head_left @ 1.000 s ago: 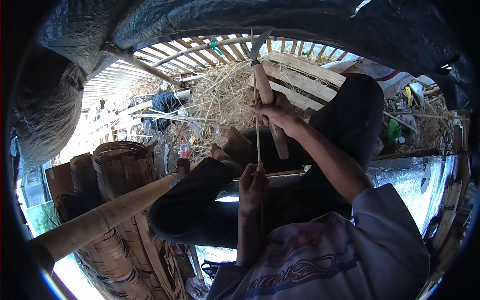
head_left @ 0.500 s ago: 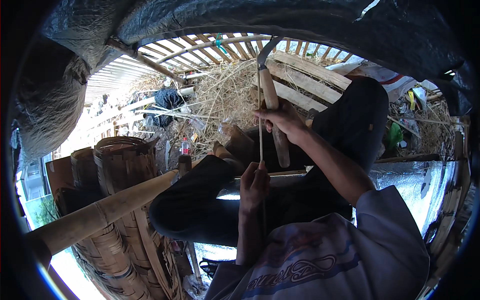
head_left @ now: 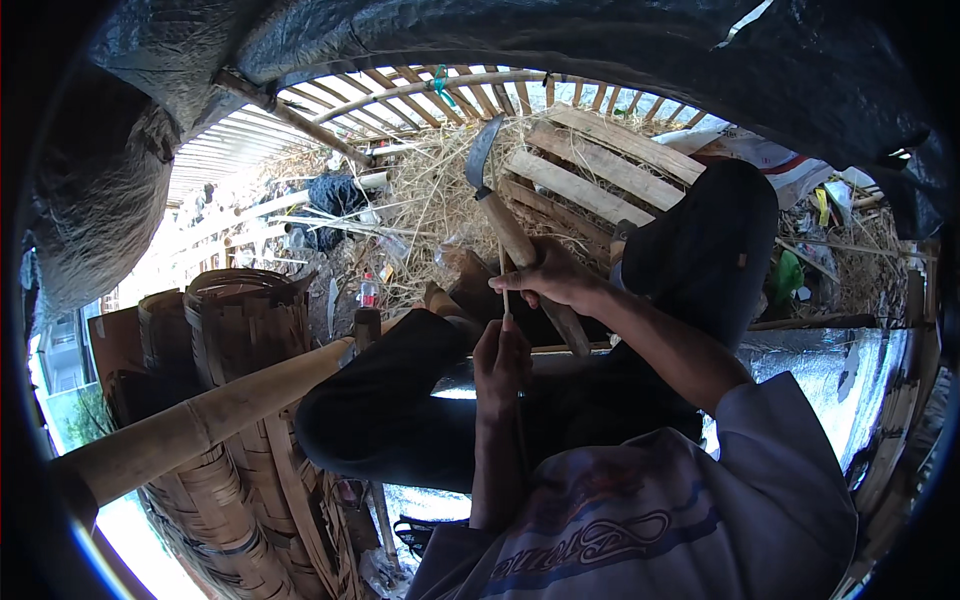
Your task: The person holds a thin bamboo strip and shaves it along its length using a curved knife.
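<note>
In my right hand (head_left: 556, 276) is a sickle with a long wooden handle (head_left: 509, 232) and a dark curved blade (head_left: 481, 160). Its blade points away from me and to the left, over the straw. The fingertips of that hand also touch a thin pale bamboo strip (head_left: 503, 262), which stands beside the handle. My left hand (head_left: 502, 358) is closed around the strip just below, in front of my body. The part of the strip inside the left fist is hidden.
A thick bamboo pole (head_left: 205, 420) runs along the left, over rolls of woven bamboo (head_left: 245, 330). Wooden slats (head_left: 590, 185) and straw (head_left: 430, 190) lie ahead. Dark plastic sheeting (head_left: 620, 45) hangs overhead. A small bottle (head_left: 369, 290) sits left of centre.
The sickle has tilted left and come lower, its blade swinging away from the strip's upper end. My right hand has moved slightly down, nearer to the left hand. The left hand has barely moved.
</note>
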Demonstrator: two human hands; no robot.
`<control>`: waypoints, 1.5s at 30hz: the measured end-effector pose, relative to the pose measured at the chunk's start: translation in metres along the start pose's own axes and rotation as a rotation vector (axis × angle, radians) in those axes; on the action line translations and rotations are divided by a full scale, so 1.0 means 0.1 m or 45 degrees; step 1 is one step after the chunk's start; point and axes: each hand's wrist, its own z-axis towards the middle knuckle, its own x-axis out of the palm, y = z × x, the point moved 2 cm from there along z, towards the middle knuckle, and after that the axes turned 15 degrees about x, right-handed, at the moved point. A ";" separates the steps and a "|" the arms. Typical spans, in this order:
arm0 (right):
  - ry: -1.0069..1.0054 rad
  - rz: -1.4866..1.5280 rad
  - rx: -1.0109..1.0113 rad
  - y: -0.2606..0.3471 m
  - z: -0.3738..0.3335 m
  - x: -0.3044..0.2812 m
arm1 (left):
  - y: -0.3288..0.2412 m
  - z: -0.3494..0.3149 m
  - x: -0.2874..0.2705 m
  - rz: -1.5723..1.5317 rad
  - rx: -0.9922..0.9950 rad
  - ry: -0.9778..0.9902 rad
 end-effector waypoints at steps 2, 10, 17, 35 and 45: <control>-0.030 0.113 -0.025 0.03 0.06 -0.10 | -0.02 -0.01 0.01 -0.001 -0.015 0.052; -0.177 0.340 -0.037 0.08 0.10 -0.28 | -0.04 -0.04 0.09 -0.016 -0.044 0.177; -0.014 0.075 0.015 -0.01 0.05 -0.10 | -0.02 0.02 0.06 -0.149 -0.065 -0.049; -0.457 -1.283 -0.183 -0.20 -0.29 0.01 | -0.02 0.16 -0.40 -0.037 0.087 -0.440; -0.522 -1.412 -0.107 -0.09 -0.22 0.01 | 0.09 0.13 -0.39 0.195 0.192 -0.472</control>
